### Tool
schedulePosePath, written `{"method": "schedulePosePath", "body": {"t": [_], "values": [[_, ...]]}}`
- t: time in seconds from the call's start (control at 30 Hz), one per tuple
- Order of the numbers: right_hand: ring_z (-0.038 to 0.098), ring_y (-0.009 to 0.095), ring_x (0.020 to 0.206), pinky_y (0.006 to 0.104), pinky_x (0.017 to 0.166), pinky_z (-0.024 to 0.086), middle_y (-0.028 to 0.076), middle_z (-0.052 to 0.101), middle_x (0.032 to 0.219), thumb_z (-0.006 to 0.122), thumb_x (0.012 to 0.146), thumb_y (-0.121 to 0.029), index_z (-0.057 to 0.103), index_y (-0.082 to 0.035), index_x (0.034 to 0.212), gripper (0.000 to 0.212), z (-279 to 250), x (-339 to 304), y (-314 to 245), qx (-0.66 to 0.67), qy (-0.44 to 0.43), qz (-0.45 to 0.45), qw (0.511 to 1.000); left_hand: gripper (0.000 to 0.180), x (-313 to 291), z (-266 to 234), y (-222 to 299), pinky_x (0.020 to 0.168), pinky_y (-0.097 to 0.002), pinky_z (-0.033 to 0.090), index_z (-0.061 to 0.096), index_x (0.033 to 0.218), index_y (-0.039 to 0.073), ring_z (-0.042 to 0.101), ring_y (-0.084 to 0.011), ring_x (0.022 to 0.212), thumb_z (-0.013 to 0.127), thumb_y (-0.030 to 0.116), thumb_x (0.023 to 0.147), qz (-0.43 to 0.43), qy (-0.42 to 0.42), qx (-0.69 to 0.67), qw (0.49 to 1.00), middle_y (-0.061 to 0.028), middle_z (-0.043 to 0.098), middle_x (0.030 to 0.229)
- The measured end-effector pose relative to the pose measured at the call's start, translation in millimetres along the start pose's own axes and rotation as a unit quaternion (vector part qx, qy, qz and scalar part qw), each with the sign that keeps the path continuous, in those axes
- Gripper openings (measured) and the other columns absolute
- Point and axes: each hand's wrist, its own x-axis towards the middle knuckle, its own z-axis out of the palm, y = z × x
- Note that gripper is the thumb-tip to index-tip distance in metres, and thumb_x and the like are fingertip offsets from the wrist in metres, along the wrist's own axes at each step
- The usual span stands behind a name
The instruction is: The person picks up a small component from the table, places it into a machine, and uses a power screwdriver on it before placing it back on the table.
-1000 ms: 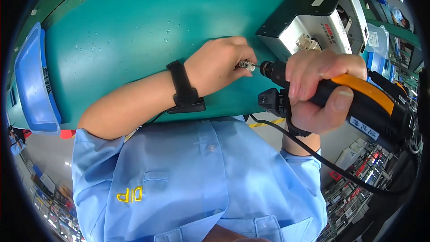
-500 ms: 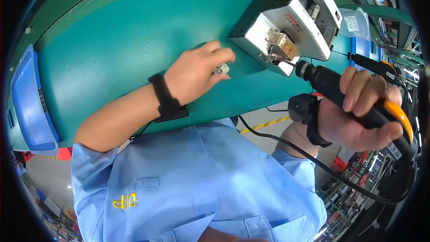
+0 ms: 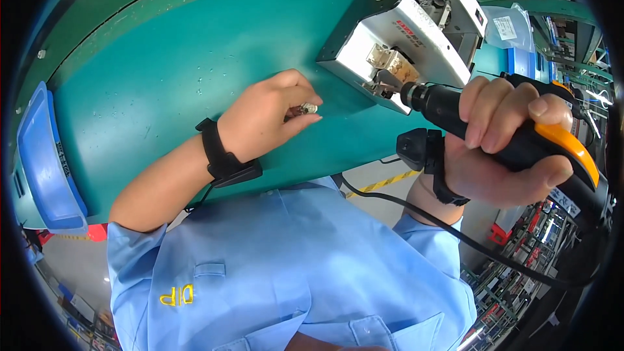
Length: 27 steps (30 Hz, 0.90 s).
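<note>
My left hand [image 3: 260, 117] is closed above the bench, thumb and fingers pinching a small silvery metal part [image 3: 304, 110]. Fingers cover most of that part, so its exact kind is unclear. Wrapped in my right hand [image 3: 513, 136] is a black and orange electric screwdriver [image 3: 444, 108], pointing left. Its nose is in front of the outlet of a silver and black screw feeder [image 3: 416, 39]. Whether the bit touches a screw there is too small to tell.
A blue plastic tray [image 3: 49, 156] stands at the bench's left end. A second black screwdriver [image 3: 520, 80] lies behind my right hand. A clear bag with a white label [image 3: 506, 27] is beside the feeder. The black cable [image 3: 416, 207] loops below my right forearm.
The screwdriver in my right hand has moved left, closer to the feeder's outlet. My left hand has shifted slightly left, and the metal part in it has turned sideways. The view has shifted a little.
</note>
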Motion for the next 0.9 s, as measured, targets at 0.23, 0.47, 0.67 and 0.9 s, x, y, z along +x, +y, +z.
{"method": "schedulePosePath", "body": {"t": [0.23,0.47,0.67,0.9], "values": [[0.038,0.008,0.048,0.0249,0.05,0.032,-0.001,0.042,0.059,0.041,0.094,-0.048,0.051,-0.004,0.104,0.046,-8,6,13,0.021,-0.008,0.035,0.999,0.023,1,-3,0,0.061,-0.0286,0.051,0.066,0.098,0.003,0.061,-0.0177,0.073,0.071,0.003,0.076,0.025,-0.006,0.035,0.999,-0.0075,0.06,0.096],[0.038,0.008,0.048,0.0243,0.052,0.032,-0.001,0.041,0.059,0.041,0.095,-0.048,0.051,-0.004,0.1,0.045,10,-3,33,0.103,0.114,0.18,0.972,0.022,-2,0,-6,0.06,-0.0302,0.051,0.064,0.095,0.003,0.061,-0.0193,0.069,0.071,0.001,0.074,0.002,0.024,0.006,1.0,-0.0084,0.059,0.089],[0.042,0.011,0.046,0.0264,0.048,0.035,0.0,0.043,0.057,0.045,0.093,-0.05,0.046,-0.003,0.1,0.047,44,-20,29,0.078,0.069,0.081,0.991,0.02,3,0,-7,0.063,-0.0343,0.052,0.063,0.091,0.003,0.063,-0.025,0.071,0.071,0.0,0.073,0.024,0.024,-0.009,0.999,-0.0106,0.059,0.087],[0.042,0.01,0.045,0.0257,0.047,0.036,0.0,0.044,0.058,0.046,0.091,-0.053,0.043,-0.005,0.1,0.05,55,-21,31,0.015,0.003,0.123,0.992,0.021,2,0,-6,0.064,-0.0348,0.052,0.063,0.09,0.002,0.063,-0.0257,0.073,0.072,0.0,0.071,0.01,0.017,-0.013,1.0,-0.0102,0.06,0.087]]}}
